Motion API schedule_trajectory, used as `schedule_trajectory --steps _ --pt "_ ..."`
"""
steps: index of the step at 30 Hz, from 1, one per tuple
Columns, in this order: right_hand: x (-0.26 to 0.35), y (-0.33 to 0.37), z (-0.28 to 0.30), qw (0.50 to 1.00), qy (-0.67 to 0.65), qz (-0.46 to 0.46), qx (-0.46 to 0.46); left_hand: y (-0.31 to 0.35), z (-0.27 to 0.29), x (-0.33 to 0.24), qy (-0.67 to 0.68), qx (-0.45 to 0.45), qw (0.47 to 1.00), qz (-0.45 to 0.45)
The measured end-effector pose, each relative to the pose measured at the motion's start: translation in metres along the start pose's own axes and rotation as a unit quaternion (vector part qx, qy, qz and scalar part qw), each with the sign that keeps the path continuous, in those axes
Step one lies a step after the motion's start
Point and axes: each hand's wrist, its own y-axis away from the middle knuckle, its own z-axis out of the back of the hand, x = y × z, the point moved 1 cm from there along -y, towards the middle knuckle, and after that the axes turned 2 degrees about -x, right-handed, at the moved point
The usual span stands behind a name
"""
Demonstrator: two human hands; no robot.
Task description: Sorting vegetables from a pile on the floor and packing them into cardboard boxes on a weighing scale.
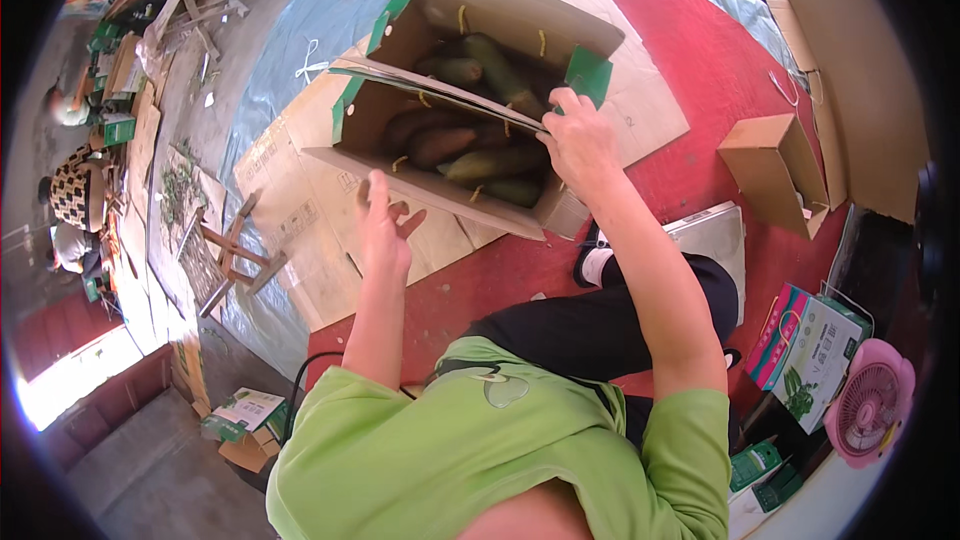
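Two open cardboard boxes (425,4) (343,162) with green corner flaps stand side by side, their long walls meeting in the middle. Several long, thick, dark-green and brownish gourd-like vegetables (492,162) lie in both; I cannot tell their exact kind. Yellow cord loops (462,18) hang from the box walls. At the right end, my right hand (583,145) grips the meeting walls and a green flap (589,76). My left hand (386,227) is just off the near-left wall, fingers apart and holding nothing.
Flattened cardboard (300,205) lies under the boxes on a red floor cover (640,0). An open carton (765,165) and a flat silver thing (712,240) are at right, beyond them a pink fan (868,405). Left are a wooden stool (235,250) and people (78,190).
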Motion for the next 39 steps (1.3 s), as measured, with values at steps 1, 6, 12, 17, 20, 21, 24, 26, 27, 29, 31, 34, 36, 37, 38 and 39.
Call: schedule_trajectory --steps 1,6,12,17,20,21,24,26,27,29,31,34,36,37,38,39 --pt "0.002 0.002 -0.001 1.000 0.005 -0.015 0.016 -0.005 -0.004 0.000 -0.004 -0.014 0.999 0.036" --pt "0.007 0.004 -0.004 0.999 0.019 -0.018 0.035 0.002 -0.014 0.000 -0.098 0.065 0.993 -0.019" --pt "0.016 0.008 0.001 0.999 0.012 -0.014 0.048 -0.014 0.005 0.003 -0.124 0.119 0.984 -0.044" --pt "0.039 0.010 -0.002 0.995 0.015 -0.057 0.086 -0.029 0.018 -0.023 -0.168 0.163 0.969 -0.073" --pt "0.056 0.016 -0.006 0.994 -0.010 -0.067 0.088 -0.039 0.024 -0.043 -0.194 0.159 0.962 -0.106" --pt "0.064 0.019 -0.009 0.993 -0.022 -0.074 0.092 -0.042 0.028 -0.051 -0.211 0.153 0.957 -0.126" --pt "0.089 0.032 -0.022 0.990 -0.090 -0.080 0.076 -0.056 0.054 -0.071 -0.260 0.138 0.940 -0.174" --pt "0.104 0.040 -0.025 0.981 -0.122 -0.087 0.119 -0.064 0.068 -0.082 -0.327 0.102 0.918 -0.198" --pt "0.108 0.044 -0.029 0.977 -0.121 -0.100 0.146 -0.069 0.070 -0.083 -0.359 0.084 0.908 -0.199" --pt "0.109 0.048 -0.023 0.968 -0.109 -0.076 0.213 -0.087 0.081 -0.078 -0.440 0.070 0.856 -0.263" --pt "0.110 0.050 -0.030 0.966 -0.093 -0.063 0.235 -0.102 0.086 -0.087 -0.530 0.030 0.656 -0.536" --pt "0.095 0.046 -0.015 0.943 -0.173 -0.044 0.280 -0.048 0.021 -0.096 -0.523 -0.019 0.716 -0.461" --pt "0.090 0.047 0.000 0.943 -0.183 -0.041 0.274 -0.012 -0.030 -0.091 -0.449 0.080 0.716 -0.529" --pt "0.090 0.046 0.014 0.942 -0.193 -0.036 0.270 0.020 -0.053 -0.089 -0.441 0.120 0.713 -0.532" --pt "0.086 0.052 0.022 0.949 -0.191 -0.050 0.247 0.045 -0.079 -0.078 -0.419 0.178 0.718 -0.527" --pt "0.080 0.057 0.031 0.954 -0.189 -0.060 0.223 0.057 -0.100 -0.068 -0.410 0.212 0.709 -0.534"
